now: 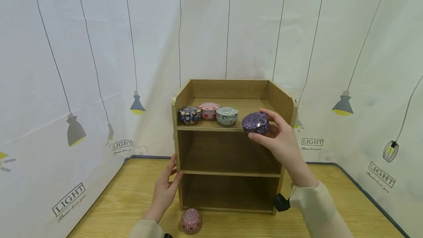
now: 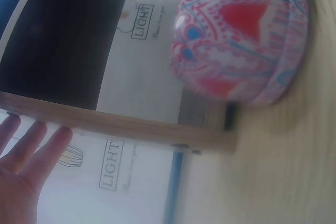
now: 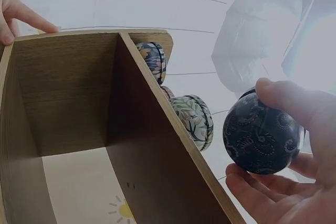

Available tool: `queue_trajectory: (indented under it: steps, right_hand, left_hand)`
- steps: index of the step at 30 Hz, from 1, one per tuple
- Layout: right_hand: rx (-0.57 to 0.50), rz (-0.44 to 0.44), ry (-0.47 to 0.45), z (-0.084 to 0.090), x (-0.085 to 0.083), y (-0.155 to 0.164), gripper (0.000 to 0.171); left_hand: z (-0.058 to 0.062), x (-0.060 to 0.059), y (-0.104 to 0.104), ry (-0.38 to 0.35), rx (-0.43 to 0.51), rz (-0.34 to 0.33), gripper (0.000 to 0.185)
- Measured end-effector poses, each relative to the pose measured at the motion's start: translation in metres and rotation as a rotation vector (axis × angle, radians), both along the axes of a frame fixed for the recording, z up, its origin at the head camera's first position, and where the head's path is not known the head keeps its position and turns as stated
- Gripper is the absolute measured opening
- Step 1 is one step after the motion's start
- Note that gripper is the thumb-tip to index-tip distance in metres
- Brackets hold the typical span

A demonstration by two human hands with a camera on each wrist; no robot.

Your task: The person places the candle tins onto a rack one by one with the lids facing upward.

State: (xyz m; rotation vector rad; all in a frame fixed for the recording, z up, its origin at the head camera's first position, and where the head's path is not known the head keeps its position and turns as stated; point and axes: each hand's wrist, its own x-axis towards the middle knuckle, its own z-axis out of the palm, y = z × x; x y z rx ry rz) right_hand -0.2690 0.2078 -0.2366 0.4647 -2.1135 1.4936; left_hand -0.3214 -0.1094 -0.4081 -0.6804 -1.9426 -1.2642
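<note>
Right hand (image 1: 281, 139) has its grip around a purple tin (image 1: 256, 123); left hand (image 1: 165, 190), fingers straight, touches the shelf (image 1: 177, 150)

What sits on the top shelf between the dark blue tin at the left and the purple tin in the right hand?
In the head view, a pink tin and a green-white patterned tin sit between the dark blue tin and the purple tin, which the right hand holds.
</note>
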Motion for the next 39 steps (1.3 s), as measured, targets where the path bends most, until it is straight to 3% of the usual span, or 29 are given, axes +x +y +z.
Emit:
queue_trajectory:
  steps: [7, 9, 21, 28, 39]
  right_hand:
    - [0.057, -0.049, -0.002, 0.003, -0.002, 0.005, 0.07]
    - [0.086, -0.066, 0.004, 0.004, -0.002, 0.006, 0.07]
    - [0.158, -0.1, 0.01, 0.016, -0.004, 0.009, 0.071]
    - [0.207, -0.121, -0.011, 0.021, -0.009, 0.01, 0.071]
    - [0.283, -0.138, -0.043, 0.03, -0.014, 0.011, 0.073]
  left_hand:
    - [-0.025, -0.025, -0.006, -0.007, 0.016, -0.005, 0.064]
    - [-0.027, -0.027, -0.007, -0.014, 0.021, -0.015, 0.066]
    - [-0.028, -0.029, -0.007, 0.008, 0.035, -0.027, 0.066]
    - [-0.029, -0.027, -0.009, -0.044, 0.023, -0.027, 0.066]
    - [-0.029, -0.028, -0.009, -0.035, 0.013, -0.023, 0.066]
